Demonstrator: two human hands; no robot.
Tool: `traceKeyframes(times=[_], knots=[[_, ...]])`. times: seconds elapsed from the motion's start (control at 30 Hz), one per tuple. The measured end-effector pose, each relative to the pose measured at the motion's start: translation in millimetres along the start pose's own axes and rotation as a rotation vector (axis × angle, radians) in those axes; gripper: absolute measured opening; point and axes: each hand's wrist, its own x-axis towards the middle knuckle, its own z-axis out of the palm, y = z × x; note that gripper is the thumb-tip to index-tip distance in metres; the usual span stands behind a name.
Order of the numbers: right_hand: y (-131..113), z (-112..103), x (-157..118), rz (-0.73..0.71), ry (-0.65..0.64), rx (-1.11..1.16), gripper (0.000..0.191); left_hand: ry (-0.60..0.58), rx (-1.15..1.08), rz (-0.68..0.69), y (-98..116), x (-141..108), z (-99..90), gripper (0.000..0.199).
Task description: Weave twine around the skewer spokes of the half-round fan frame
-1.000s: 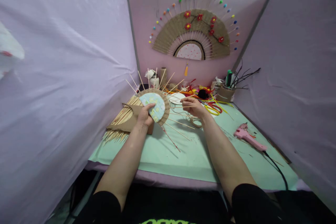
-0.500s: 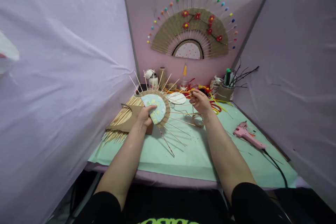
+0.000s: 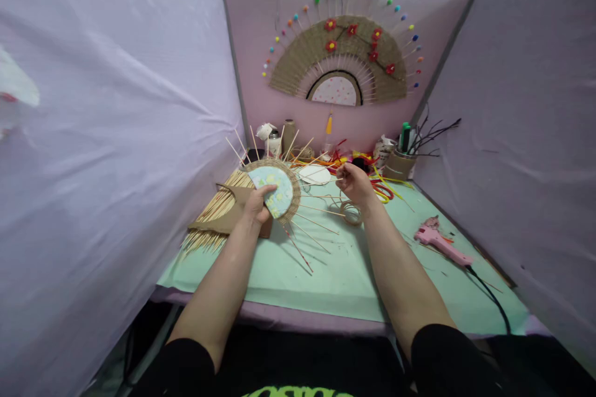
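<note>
My left hand (image 3: 257,203) grips a half-round fan piece (image 3: 278,189) by its straight lower edge, thumb on the pale blue patterned face. Woven brown cord (image 3: 294,198) rims the curved side, and thin sticks spread outward from it. One lower stick (image 3: 298,249) is reddish. At the tips of the right-hand sticks is my right hand (image 3: 351,181), its fingers pinched together; what lies between them is too small to make out. A loop of cord (image 3: 351,213) rests on the table just below that hand.
Cut cardboard (image 3: 223,217) lies over a bundle of sticks (image 3: 205,239) at left. A pink glue gun (image 3: 440,242) with a black cable is at right. Behind are a white oval (image 3: 314,175), coloured pipe cleaners, a pot of twigs (image 3: 399,165) and a hanging decorated fan (image 3: 342,43).
The fan piece has turned slightly in my left hand, its stick tips shifting. My right hand has moved slightly left and down, fingers still pinched.
</note>
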Motion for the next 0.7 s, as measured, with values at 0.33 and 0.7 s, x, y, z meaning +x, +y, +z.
traceKeyframes(times=[0.33, 0.7], knots=[[10.4, 4.2, -1.6, 0.066, -0.093, -0.071, 0.031, 0.013, -0.017, 0.038, 0.1, -1.6, 1.6, 0.035], [29.3, 36.3, -23.7, 0.493, -0.651, -0.430, 0.034, 0.002, -0.076, 0.075, -0.5, -3.3, 4.0, 0.032]])
